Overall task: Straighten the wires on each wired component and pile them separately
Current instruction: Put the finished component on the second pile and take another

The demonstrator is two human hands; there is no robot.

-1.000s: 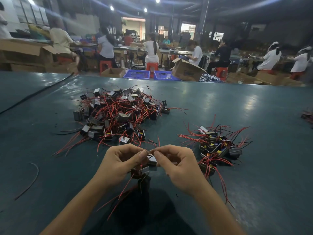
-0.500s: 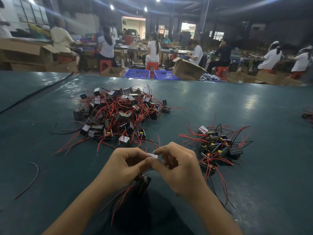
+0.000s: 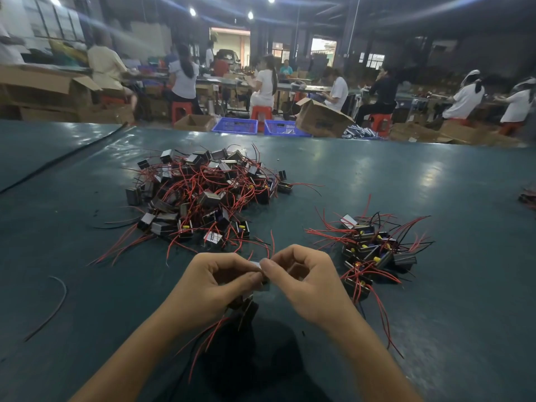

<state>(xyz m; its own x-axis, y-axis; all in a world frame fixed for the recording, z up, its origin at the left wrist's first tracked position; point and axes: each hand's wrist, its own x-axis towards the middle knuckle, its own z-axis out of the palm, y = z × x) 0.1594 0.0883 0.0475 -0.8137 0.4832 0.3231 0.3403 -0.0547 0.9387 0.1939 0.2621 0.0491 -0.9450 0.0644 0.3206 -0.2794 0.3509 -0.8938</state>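
Note:
A big tangled heap of small black and silver wired components [image 3: 203, 195] with red wires lies on the green table ahead to the left. A smaller pile of components [image 3: 368, 250] lies to the right. My left hand [image 3: 211, 282] and my right hand [image 3: 304, 280] meet in front of me, fingertips together, pinching one small component [image 3: 256, 266] between them. More components [image 3: 246, 309] hang under my left hand, their red wires [image 3: 203, 340] trailing down towards me. Most of the held part is hidden by my fingers.
The green table [image 3: 435, 300] stretches wide on all sides. A loose dark wire [image 3: 55, 303] curls at the left. A black cable [image 3: 58, 161] runs along the far left. Behind the table's far edge stand blue crates [image 3: 235, 126], cardboard boxes [image 3: 322, 117] and seated workers.
My hands have closed together over the small component and shifted slightly away from me. The wires under my left hand have swung a little. Both piles lie as before.

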